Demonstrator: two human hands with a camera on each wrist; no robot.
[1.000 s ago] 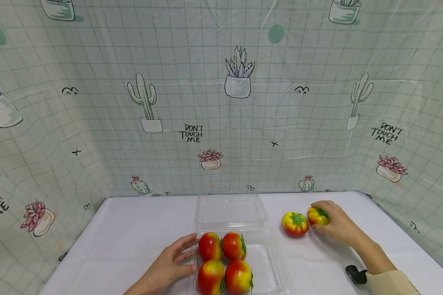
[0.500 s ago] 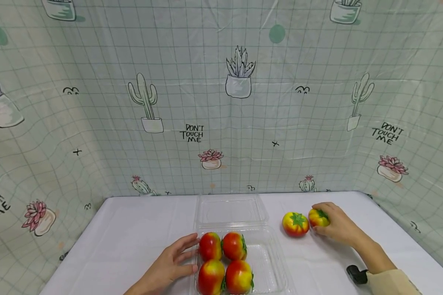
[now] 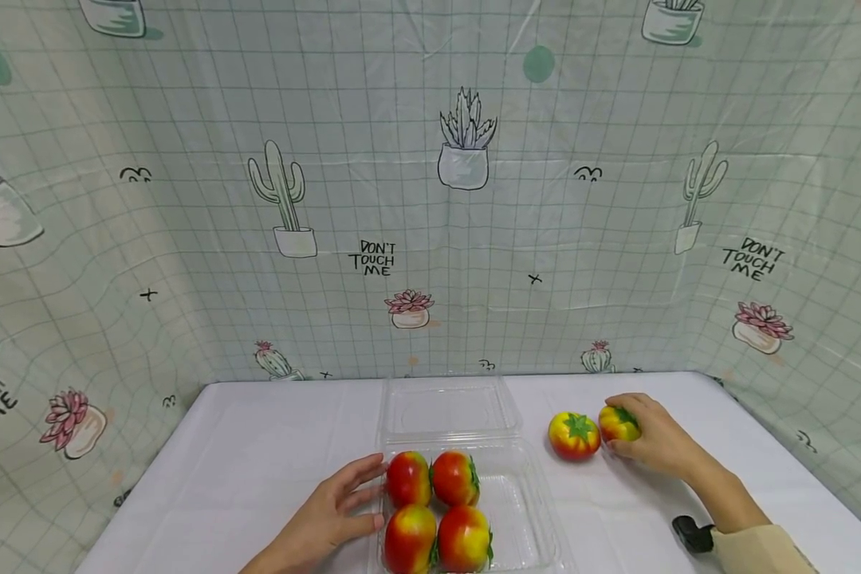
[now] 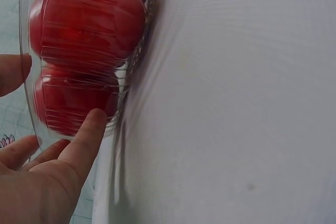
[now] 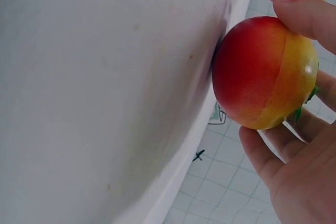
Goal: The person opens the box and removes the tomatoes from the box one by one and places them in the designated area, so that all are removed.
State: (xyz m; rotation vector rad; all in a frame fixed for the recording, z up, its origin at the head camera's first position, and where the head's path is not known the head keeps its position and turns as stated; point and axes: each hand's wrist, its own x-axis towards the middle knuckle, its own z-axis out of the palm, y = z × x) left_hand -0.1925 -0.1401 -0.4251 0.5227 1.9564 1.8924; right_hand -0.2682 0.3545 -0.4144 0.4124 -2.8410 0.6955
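Tomato (image 5: 262,72) in right grip (image 3: 656,438), left grip (image 3: 323,514) loose; backdrop lettering (image 3: 374,261): "DON'T TOUCH ME".

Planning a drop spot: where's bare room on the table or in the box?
Bare: white cloth left of the clear plastic box, past the left grip; cloth between box and black wrist device; the box's right column. Crowded: the box's left side, four red-yellow round fruits packed close; two loose red-yellow round fruits, right grip holding one.

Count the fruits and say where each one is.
6: four in the clear container, far-left fruit, far-right fruit, near-left fruit and near-right fruit; a loose fruit on the table; and a sixth fruit gripped by the right hand.
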